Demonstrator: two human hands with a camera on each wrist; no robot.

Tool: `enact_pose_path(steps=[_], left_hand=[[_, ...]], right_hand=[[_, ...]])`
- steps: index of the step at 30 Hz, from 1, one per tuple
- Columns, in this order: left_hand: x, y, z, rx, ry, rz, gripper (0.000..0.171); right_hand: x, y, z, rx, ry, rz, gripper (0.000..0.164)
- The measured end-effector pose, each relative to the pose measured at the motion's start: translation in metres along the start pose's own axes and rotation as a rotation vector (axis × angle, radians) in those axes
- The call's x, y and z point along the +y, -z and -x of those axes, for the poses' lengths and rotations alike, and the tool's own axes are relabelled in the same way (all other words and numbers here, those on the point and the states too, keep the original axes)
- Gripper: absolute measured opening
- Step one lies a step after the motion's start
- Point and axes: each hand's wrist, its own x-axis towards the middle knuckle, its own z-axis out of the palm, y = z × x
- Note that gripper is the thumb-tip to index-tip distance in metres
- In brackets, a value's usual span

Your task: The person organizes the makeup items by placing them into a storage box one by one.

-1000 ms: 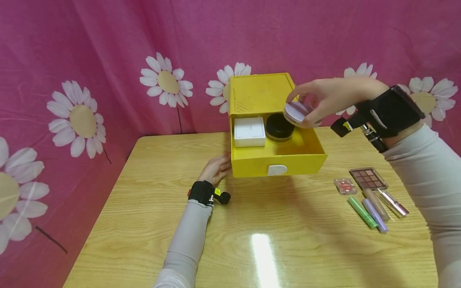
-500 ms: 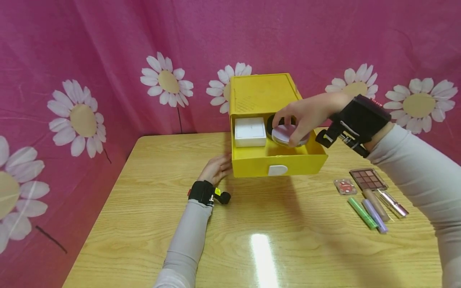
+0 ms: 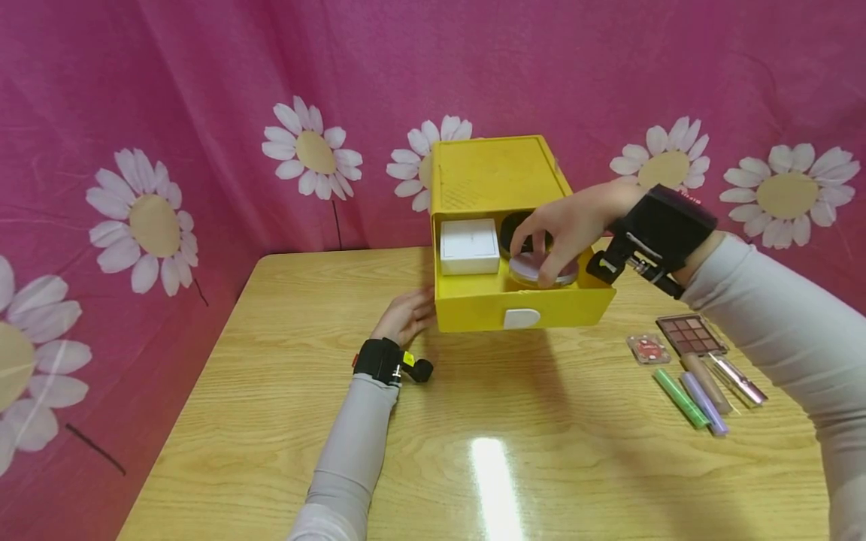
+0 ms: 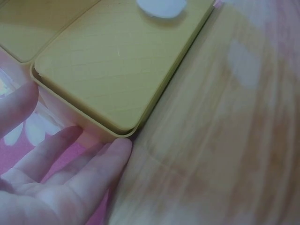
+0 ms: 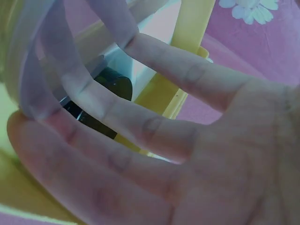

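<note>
Between black jar (image 3: 512,224) and drawer front (image 3: 467,312), the right hand (image 3: 573,221) pinches a round case (image 3: 525,268), left hand (image 3: 403,318) straight-fingered.

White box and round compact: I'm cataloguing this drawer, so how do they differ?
The white box has straight edges and corners, while the round compact is disc-shaped. The white box is white on its top and front; the round compact has a pale purple top. The right hand grips the round compact, but no hand touches the white box. Both are within the walls of the open yellow drawer.
</note>
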Motion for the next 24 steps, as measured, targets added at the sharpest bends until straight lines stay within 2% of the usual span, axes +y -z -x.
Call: enact_pose_path(steps=[10, 16, 24], left_hand=[[0.0, 0.0, 0.001, 0.006, 0.003, -0.023, 0.041], [0.001, 0.001, 0.001, 0.002, -0.002, 0.001, 0.041], [0.001, 0.0, 0.001, 0.006, -0.009, -0.016, 0.04]], right_hand=[[-0.003, -0.001, -0.003, 0.027, -0.013, 0.072, 0.067], [-0.006, -0.002, -0.01, 0.06, -0.018, 0.124, 0.064], [-0.008, -0.004, -0.02, 0.028, -0.025, 0.178, 0.057]])
